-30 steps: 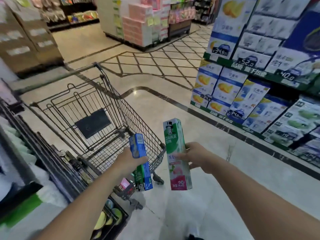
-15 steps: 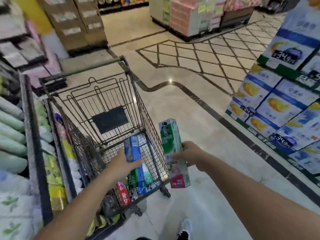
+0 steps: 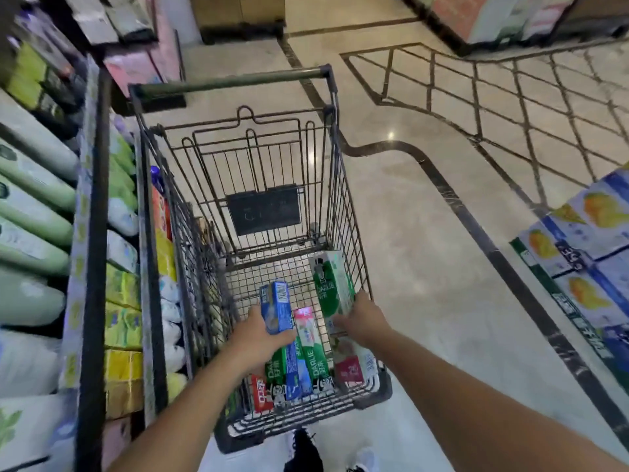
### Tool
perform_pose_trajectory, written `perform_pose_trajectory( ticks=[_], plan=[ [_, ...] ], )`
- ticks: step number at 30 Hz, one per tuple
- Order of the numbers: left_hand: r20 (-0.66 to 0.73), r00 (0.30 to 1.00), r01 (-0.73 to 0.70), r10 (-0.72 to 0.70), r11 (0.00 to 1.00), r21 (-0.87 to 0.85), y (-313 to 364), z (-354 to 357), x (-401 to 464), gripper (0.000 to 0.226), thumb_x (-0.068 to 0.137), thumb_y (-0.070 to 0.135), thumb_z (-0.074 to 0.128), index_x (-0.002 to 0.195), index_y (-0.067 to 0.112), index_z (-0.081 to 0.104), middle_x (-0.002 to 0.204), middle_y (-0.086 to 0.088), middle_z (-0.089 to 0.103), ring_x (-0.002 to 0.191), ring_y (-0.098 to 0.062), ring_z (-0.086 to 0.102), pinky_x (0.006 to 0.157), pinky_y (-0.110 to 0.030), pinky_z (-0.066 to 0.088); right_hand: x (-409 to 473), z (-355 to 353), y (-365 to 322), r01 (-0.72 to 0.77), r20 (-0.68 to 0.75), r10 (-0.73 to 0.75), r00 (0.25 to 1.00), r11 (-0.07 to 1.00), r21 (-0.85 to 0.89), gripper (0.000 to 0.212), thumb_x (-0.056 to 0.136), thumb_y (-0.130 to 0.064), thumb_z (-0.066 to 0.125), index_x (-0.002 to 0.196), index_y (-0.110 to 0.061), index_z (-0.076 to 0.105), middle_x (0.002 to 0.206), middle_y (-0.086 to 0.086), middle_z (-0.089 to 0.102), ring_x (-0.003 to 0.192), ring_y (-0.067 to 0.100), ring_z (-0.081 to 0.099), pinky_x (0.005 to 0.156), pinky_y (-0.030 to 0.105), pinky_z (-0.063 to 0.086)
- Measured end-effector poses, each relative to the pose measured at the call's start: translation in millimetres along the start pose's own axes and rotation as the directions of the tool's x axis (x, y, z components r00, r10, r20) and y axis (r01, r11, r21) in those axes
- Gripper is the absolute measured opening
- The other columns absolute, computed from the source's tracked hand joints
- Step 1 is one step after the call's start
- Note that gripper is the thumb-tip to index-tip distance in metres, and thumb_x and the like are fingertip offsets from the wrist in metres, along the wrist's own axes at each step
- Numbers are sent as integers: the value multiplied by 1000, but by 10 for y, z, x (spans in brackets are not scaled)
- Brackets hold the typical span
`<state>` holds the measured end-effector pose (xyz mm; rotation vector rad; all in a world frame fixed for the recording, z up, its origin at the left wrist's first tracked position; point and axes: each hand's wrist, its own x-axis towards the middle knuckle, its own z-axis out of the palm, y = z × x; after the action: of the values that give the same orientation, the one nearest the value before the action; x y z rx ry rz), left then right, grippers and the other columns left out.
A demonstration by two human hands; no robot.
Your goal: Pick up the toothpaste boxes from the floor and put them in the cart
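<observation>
**Ana:** Hands first: what is each one doing?

**Ben:** Left hand (image 3: 260,338) is wrapped round a blue toothpaste box (image 3: 276,307), and right hand (image 3: 366,318) grasps a taller green-and-white toothpaste box (image 3: 332,284). Both are inside the wire walls of the cart (image 3: 354,229), over its near end.

**Ana:** Which way do the boxes run?

**Ben:** Each has its long axis pointing away from the person, toward the cart's handle (image 3: 231,81), top end tilted up. That lines up with the boxes already in the basket (image 3: 311,349), which lie lengthwise along the cart floor, packed side by side against the near wall.

**Ana:** So where does each held box sit relative to that row?

**Ben:** The blue one hangs directly above the left half of the row; the green one is above the right side, close to the right wall. I'd judge neither needs turning, only lowering and letting go.

**Ana:** Which goes first?

**Ben:** Hard to call. The left hand looks lower and nearer the pile, so probably that one.

**Ana:** Risk?

**Ben:** The green box sits tight to the mesh; its end might catch.

**Ana:** Any left on the floor (image 3: 425,267)?

**Ben:** None that I can see.
</observation>
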<state>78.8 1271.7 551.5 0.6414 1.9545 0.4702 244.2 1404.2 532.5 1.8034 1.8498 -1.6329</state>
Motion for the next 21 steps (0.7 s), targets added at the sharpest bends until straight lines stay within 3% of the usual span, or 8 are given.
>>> perform_pose_trajectory(
  ticks=[5, 8, 11, 13, 17, 19, 21],
  plan=[
    [39, 998, 50, -49, 999, -6, -255, 173, 602, 67, 83, 47, 74, 131, 21, 36, 115, 11, 59, 98, -11, 61, 89, -32, 49, 722, 411, 237, -145, 0, 146, 989, 988, -51, 28, 91, -8, 64, 111, -10, 44, 101, 7, 57, 89, 22, 65, 64, 29, 59],
    [50, 994, 94, -93, 995, -30, -421, 325, 963, 57, 85, 42, 74, 125, 25, 38, 103, 16, 58, 91, -7, 59, 85, -28, 46, 1158, 618, 457, -205, 22, 209, 978, 972, -119, 27, 92, -8, 63, 111, -8, 45, 100, 7, 57, 79, 14, 62, 49, 18, 48],
    [64, 985, 161, -157, 986, -46, -646, 503, 1305, 57, 83, 43, 76, 124, 25, 40, 114, 8, 62, 97, -11, 62, 93, -34, 50, 1560, 755, 728, -268, -3, 271, 963, 949, -165, 29, 91, -5, 65, 111, -8, 44, 91, 3, 54, 67, 9, 55, 39, 13, 41],
    [76, 979, 197, -192, 978, -65, -776, 639, 1490, 71, 82, 45, 77, 136, 23, 37, 126, 5, 61, 104, -15, 63, 99, -40, 50, 1768, 837, 933, -299, -23, 300, 954, 937, -179, 31, 89, -2, 67, 107, -9, 43, 89, 2, 53, 66, 8, 53, 39, 12, 42],
    [68, 968, 244, -240, 968, -57, -948, 871, 1709, 64, 85, 41, 75, 134, 21, 38, 120, 7, 54, 102, -15, 57, 91, -32, 46, 2050, 1026, 1251, -315, -63, 309, 949, 931, -185, 32, 90, -8, 67, 114, -8, 47, 95, 5, 56, 75, 15, 60, 60, 20, 54],
    [69, 960, 276, -272, 960, -51, -1016, 958, 1799, 67, 85, 44, 73, 135, 19, 36, 124, 3, 54, 106, -18, 57, 90, -34, 47, 2148, 1110, 1383, -312, -54, 308, 950, 925, -219, 30, 90, -11, 66, 114, -7, 47, 104, 8, 59, 84, 21, 63, 71, 30, 58],
    [70, 950, 308, -305, 951, -38, -1084, 1034, 1877, 70, 85, 47, 73, 136, 16, 37, 127, -2, 56, 108, -21, 59, 94, -39, 50, 2202, 1177, 1486, -298, -46, 297, 954, 915, -272, 27, 90, -11, 65, 110, -7, 47, 105, 7, 58, 84, 21, 61, 74, 29, 55]
  ],
)
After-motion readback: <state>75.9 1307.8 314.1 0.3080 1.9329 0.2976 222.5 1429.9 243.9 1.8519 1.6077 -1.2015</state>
